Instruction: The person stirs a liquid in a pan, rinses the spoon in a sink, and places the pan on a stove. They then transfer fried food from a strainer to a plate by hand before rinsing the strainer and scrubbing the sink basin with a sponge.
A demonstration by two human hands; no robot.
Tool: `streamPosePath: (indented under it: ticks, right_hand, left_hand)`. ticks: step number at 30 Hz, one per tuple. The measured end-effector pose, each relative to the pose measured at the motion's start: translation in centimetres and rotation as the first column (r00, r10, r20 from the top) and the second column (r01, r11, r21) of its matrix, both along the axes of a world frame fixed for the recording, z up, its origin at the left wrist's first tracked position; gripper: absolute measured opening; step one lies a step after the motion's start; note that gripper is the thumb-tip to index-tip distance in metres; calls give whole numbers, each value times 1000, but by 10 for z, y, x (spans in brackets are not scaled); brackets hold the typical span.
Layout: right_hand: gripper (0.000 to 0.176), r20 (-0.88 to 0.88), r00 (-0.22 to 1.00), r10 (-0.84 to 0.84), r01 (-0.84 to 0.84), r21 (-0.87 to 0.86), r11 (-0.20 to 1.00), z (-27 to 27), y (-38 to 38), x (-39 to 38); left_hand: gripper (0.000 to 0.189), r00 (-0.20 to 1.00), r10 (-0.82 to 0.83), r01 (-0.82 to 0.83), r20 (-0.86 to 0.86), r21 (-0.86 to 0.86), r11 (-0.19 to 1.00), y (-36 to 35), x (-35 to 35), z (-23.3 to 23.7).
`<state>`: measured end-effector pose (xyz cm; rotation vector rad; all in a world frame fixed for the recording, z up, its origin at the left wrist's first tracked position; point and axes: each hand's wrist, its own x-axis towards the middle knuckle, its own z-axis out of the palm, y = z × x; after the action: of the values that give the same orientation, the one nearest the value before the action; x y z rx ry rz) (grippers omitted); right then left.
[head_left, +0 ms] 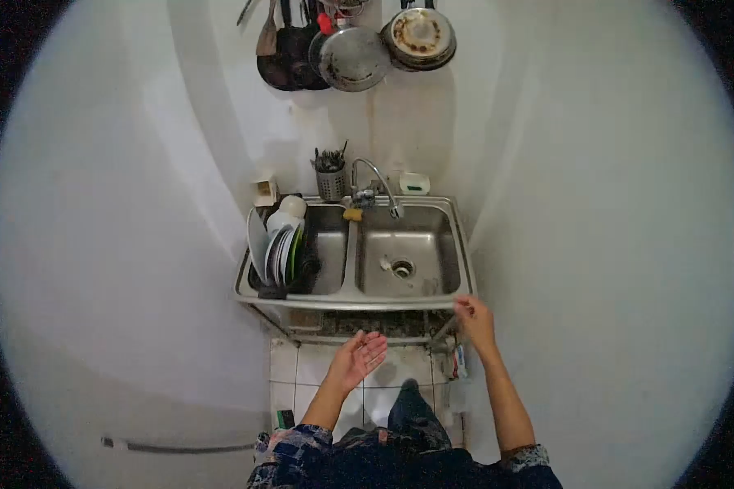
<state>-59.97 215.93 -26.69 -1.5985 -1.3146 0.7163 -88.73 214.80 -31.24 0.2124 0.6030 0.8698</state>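
Observation:
My left hand (pixel 359 360) is held in front of the sink's front edge, palm turned up and fingers stretched out, with nothing in it. By the right front corner of the steel double sink (pixel 408 303) is my right hand (pixel 476 321), its fingers loosely bent and nothing showing in them. The right basin (pixel 424 265) has a drain (pixel 402 268) with a small whitish scrap beside it. Plates (pixel 279 254) stand on edge in the left basin, with pale bowls (pixel 289 210) behind them. A yellow sponge (pixel 353 214) lies on the divider below the faucet (pixel 375 175).
A metal holder of cutlery (pixel 331 183) stands behind the sink, left of the faucet. On the right of it sits a white soap dish (pixel 414 183). Pans (pixel 355 61) and pots (pixel 420 37) hang on the wall above. White walls (pixel 595 244) close in both sides.

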Motion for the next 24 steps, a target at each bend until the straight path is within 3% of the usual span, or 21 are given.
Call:
streamPosePath:
  ticks: [2, 4, 6, 8, 10, 13, 18, 20, 21, 22, 24]
  right_hand:
    - [23, 49, 999, -20, 11, 166, 986, -42, 88, 28]
    - [25, 29, 1000, 7, -13, 212, 977, -46, 172, 29]
    - [24, -122, 986, 114, -94, 158, 983, -30, 253, 14]
    - [23, -24, 977, 210, -198, 248, 948, -61, 354, 5]
    - [23, 150, 959, 241, -266, 179, 947, -69, 429, -12]
    - [27, 249, 905, 344, -380, 110, 918, -72, 523, -44]
    - [32, 317, 823, 472, -514, 57, 856, -96, 548, -81]
    - [30, 291, 788, 542, -599, 160, 785, -117, 545, -76]
    - [47, 403, 708, 580, -652, 58, 756, -128, 536, -71]
    - [47, 399, 708, 583, -650, 45, 759, -146, 532, -67]
    - [52, 460, 632, 624, -755, 186, 629, -187, 519, -56]
  left_hand:
    - [39, 1000, 25, -25, -5, -23, 999, 44, 9, -10]
    - [38, 994, 81, -81, 69, 5, 997, 83, 14, -28]
    - [38, 986, 158, -157, 60, -25, 987, 120, 27, -31]
    - [37, 962, 274, -272, -12, -166, 948, 149, 35, -41]
    - [37, 956, 294, -292, -17, -189, 937, 170, 39, -44]
    - [38, 933, 355, -359, -64, -245, 901, 189, 53, -47]
    - [38, 907, 400, -419, -132, -368, 830, 210, 62, -55]
    - [39, 904, 404, -424, -139, -402, 811, 218, 64, -57]
    - [39, 909, 388, -415, -151, -394, 820, 225, 65, -58]
    - [39, 916, 367, -402, -164, -384, 831, 232, 67, -59]
    - [38, 920, 359, -391, -157, -397, 830, 246, 74, -71]
